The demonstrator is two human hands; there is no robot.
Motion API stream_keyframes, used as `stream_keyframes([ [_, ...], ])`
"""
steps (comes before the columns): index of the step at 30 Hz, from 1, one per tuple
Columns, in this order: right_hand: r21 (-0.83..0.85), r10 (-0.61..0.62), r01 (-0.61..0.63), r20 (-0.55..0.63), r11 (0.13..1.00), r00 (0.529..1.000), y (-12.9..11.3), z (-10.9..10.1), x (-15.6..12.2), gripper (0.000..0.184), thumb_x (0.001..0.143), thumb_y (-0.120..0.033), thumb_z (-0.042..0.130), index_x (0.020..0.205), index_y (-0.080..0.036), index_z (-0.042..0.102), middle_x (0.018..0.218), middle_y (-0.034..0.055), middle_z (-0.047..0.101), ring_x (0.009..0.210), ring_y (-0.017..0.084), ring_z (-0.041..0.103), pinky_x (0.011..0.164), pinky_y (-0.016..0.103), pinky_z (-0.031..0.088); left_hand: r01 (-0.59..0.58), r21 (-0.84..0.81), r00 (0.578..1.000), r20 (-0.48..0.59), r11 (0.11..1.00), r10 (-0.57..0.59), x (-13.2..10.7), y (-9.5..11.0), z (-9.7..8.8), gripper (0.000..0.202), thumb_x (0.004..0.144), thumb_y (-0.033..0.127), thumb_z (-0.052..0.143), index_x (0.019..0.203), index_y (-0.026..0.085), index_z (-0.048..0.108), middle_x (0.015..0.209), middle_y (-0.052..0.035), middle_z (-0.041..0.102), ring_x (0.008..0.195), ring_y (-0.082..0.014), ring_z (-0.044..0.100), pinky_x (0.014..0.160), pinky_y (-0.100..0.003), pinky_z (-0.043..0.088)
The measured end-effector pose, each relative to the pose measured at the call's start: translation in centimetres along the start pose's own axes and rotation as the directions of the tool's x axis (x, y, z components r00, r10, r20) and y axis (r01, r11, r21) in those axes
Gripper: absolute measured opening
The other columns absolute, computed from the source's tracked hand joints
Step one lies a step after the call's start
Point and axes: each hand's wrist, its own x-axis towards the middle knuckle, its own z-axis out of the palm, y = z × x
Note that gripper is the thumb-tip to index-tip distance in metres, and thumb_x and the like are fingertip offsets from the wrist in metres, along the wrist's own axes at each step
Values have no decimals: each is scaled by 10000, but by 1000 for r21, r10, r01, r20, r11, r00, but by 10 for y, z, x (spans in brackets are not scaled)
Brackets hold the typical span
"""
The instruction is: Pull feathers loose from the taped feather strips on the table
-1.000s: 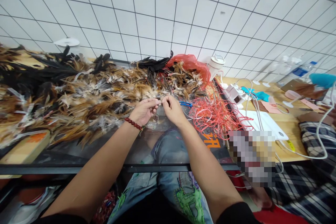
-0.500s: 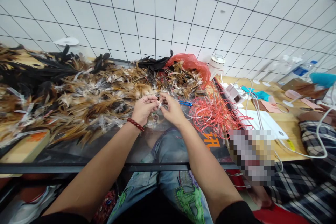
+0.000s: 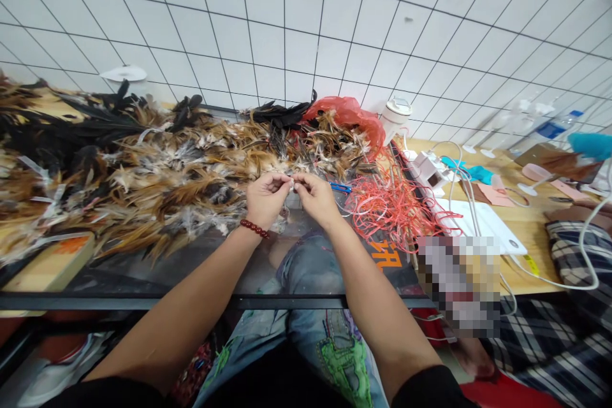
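Observation:
My left hand (image 3: 268,196) and my right hand (image 3: 313,199) meet at the fingertips over the dark tabletop (image 3: 201,268). Both are closed in a pinch around a tiny whitish piece, too small to name. Just beyond them spreads a deep heap of brown feathers (image 3: 186,188), with long black feathers (image 3: 90,124) at its left. Beside my right hand lies a blue-handled tool (image 3: 340,188), its working end hidden. A tangle of red and pink strips (image 3: 389,204) sits further right. A dark red bead bracelet (image 3: 254,228) circles my left wrist.
A red plastic bag (image 3: 344,116) and a white canister (image 3: 394,118) stand against the tiled wall. To the right are a white plug adapter (image 3: 430,171), cables and a flat white device (image 3: 492,226). A person in plaid clothing (image 3: 540,312) sits at the right.
My fingertips have drawn closer together around the tiny piece, and my left wrist has turned, its bracelet shifting slightly right. The feathers and other things stay put.

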Motion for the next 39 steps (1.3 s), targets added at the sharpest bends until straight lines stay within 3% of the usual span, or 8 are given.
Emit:
stream_keyframes([
  [4, 31, 94, -94, -6, 995, 996, 0, 0, 1, 191, 816, -171, 528, 895, -192, 701, 867, 27, 709, 803, 153, 647, 785, 285, 520, -16, 41, 1000, 14, 999, 16, 0, -2, 0, 71, 641, 183, 711, 681, 153, 661, 673, -28, 695, 609, -126, 641, 609, -240, 529],
  [9, 120, 205, -212, 68, 970, 976, 0, -1, 4, 134, 793, -192, 556, 815, -167, 686, 751, 13, 685, 699, 134, 613, 680, 247, 486, -69, 70, 997, 25, 995, 67, 0, -2, 0, 51, 659, 174, 701, 690, 155, 664, 676, -30, 698, 586, -121, 633, 587, -235, 525],
  [20, -34, 121, -122, -31, 992, 992, -5, -5, 1, 117, 815, -225, 502, 726, -187, 568, 693, -13, 624, 657, 113, 549, 666, 228, 451, -14, 97, 1000, 3, 995, 13, 3, -5, -2, 76, 654, 204, 717, 705, 155, 687, 704, -32, 699, 644, -133, 637, 643, -247, 520],
  [24, 22, 108, -108, 1, 994, 994, -2, -2, 2, 90, 808, -201, 512, 790, -186, 600, 758, -2, 655, 702, 119, 603, 691, 239, 489, 37, 60, 999, -15, 998, -36, 2, -3, -1, 95, 638, 200, 728, 708, 159, 679, 723, -32, 699, 671, -139, 643, 666, -252, 525],
  [28, 134, 173, -175, 22, 976, 985, 5, 2, 3, 119, 792, -167, 528, 871, -190, 614, 812, 1, 679, 693, 117, 648, 690, 247, 523, 62, 9, 998, -4, 998, -62, 2, -1, -1, 145, 608, 177, 740, 735, 150, 673, 729, -32, 693, 676, -133, 644, 692, -255, 528],
  [33, 91, 163, -163, 7, 982, 987, 10, 1, 4, 115, 780, -171, 557, 845, -190, 650, 814, 6, 688, 716, 132, 641, 735, 277, 534, 58, 5, 997, 60, 998, -58, 2, -3, -1, 173, 589, 161, 738, 753, 146, 686, 699, -24, 685, 656, -125, 637, 677, -249, 526],
  [39, 130, 221, -224, 34, 966, 975, 7, 1, 4, 139, 755, -175, 598, 867, -157, 678, 786, 20, 682, 693, 139, 615, 684, 272, 521, 45, 37, 997, 54, 998, -47, 1, -3, -2, 151, 596, 172, 726, 741, 153, 688, 713, -29, 694, 667, -132, 647, 675, -255, 532],
])
